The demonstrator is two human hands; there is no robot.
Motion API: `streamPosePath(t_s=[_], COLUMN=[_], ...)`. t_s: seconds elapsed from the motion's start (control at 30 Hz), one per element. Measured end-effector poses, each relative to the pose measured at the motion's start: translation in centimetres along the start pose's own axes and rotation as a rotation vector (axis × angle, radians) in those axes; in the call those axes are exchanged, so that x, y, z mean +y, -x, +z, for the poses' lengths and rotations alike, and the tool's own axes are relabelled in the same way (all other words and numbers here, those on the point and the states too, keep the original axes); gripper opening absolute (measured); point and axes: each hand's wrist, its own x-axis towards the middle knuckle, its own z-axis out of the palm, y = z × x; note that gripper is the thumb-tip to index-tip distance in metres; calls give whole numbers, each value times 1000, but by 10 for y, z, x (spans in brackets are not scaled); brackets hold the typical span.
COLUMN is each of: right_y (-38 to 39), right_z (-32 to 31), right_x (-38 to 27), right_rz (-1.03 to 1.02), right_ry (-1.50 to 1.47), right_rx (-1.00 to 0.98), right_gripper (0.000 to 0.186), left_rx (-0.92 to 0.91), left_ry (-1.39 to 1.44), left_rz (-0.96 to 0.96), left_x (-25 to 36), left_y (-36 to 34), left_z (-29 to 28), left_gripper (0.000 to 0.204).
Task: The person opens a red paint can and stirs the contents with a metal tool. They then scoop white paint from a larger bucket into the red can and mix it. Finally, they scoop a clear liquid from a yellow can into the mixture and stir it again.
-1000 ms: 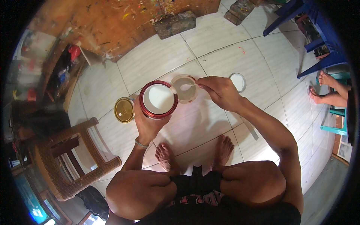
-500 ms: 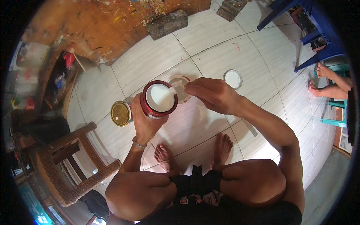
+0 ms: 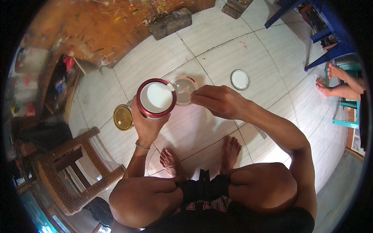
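Observation:
My left hand (image 3: 149, 124) is wrapped round a dark red paint can (image 3: 144, 110), whose open mouth faces up. White paint (image 3: 157, 96) shows inside, with a white smear on the right part of the rim. Right beside that rim is a clear plastic cup (image 3: 182, 88) with a reddish edge. The fingers of my right hand (image 3: 219, 101) are pinched together at the cup's right edge and hide part of it. Left of the can, partly behind my left hand, a tin with a gold lid (image 3: 123, 117) stands on the floor.
A round white lid (image 3: 240, 79) lies on the tiled floor (image 3: 217, 50). A brown woven stool (image 3: 83, 163) is at the left, a stone block (image 3: 171, 24) by the paint-spotted board (image 3: 97, 27). At the right are a blue plastic chair (image 3: 328, 54) and another person's feet (image 3: 330, 81).
The paint can has shifted left and slightly away from me, uncovering more of the clear cup. My right hand stays nearly in place with its fingers pinched.

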Motion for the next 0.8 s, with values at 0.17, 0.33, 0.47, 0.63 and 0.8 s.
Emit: streamPosePath(t_s=[0.17, 0.33, 0.47, 0.63, 0.8], right_y=[9, 8, -3, -6, -2], right_z=[18, 33, 40, 58, 70], right_x=[12, 23, 28, 43, 47], right_rz=[60, 256, 427, 287, 308], right_ry=[-11, -93, -127, 42, 147], right_rx=[-25, -31, -52, -80, -190], right_gripper=[37, 27, 21, 18, 20], left_rx=[17, -28, -10, -84, -88], left_ry=[244, 311, 448, 523, 440], left_rz=[-151, -232, -343, -404, -315], left_x=[-22, -39, -53, -65, -74], left_y=[9, 15, 25, 40, 66], left_z=[3, -11, -17, -22, -19], left_gripper=[100, 99, 92, 93, 100])
